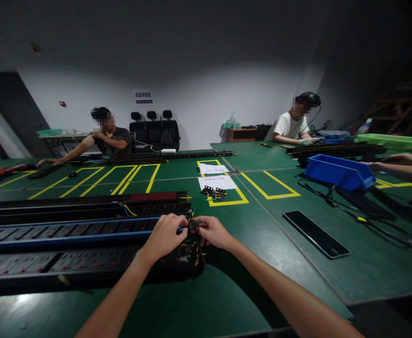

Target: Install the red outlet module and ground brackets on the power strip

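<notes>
My left hand (165, 234) rests at the right end of a long blue-edged power strip (96, 228), its thumb and forefinger pinched at a bit of blue, perhaps a wire. Facing it, my right hand (213, 232) holds a small dark part (194, 226) between thumb and fingers, close against that strip end. The part's kind is too small to make out. Nearer to me lies a black power strip (96, 261) with red-lit spots along its sockets and loose wires (202, 255) at its end. Behind the blue-edged one are more black strips (156, 197).
A phone (315, 234) lies right of my hands. Farther right are a blue bin (338, 172), black cables (378, 230) and another person's arms (403, 164). Small black brackets (213, 191) lie by paper sheets (217, 183). Two people (112, 136) (292, 126) sit across the table.
</notes>
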Available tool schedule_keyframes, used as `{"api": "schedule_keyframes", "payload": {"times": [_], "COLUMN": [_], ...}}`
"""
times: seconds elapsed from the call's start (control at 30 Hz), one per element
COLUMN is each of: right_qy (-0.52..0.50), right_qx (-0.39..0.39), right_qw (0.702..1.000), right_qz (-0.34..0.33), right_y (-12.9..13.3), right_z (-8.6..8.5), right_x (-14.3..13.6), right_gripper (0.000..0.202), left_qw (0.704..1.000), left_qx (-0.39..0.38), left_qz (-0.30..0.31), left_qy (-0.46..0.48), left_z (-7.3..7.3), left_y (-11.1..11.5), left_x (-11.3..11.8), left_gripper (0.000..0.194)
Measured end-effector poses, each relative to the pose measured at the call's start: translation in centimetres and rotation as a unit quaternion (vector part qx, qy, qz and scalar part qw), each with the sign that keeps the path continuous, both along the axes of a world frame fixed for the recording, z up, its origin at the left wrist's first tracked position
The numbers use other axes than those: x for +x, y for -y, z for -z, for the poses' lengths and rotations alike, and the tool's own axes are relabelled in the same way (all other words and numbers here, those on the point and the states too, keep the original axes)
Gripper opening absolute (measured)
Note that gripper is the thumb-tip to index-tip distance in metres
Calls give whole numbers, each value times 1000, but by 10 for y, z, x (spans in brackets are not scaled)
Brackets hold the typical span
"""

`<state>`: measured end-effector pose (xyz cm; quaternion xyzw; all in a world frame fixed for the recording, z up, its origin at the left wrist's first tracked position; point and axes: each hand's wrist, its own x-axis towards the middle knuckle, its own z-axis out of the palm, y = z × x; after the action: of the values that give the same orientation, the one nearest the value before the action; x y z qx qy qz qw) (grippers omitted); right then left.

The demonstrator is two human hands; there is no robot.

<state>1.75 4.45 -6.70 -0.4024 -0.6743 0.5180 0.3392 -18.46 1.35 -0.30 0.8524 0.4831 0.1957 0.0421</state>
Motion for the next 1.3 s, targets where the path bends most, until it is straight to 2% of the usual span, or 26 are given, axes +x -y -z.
{"api": "schedule_keyframes", "payload": {"times": [1.3], "right_qy": [3], "right_qx": [-3], "right_qw": [1000], "right_qz": [5], "right_y": [3], "right_z": [-5], "right_x": [0], "right_gripper": [57], "left_qw": [1000], "left_qx": [2], "left_qz": [1], "left_qy": [2], "left_z": [-2], "left_y": [1], "left_x": [0], "left_gripper": [9]}}
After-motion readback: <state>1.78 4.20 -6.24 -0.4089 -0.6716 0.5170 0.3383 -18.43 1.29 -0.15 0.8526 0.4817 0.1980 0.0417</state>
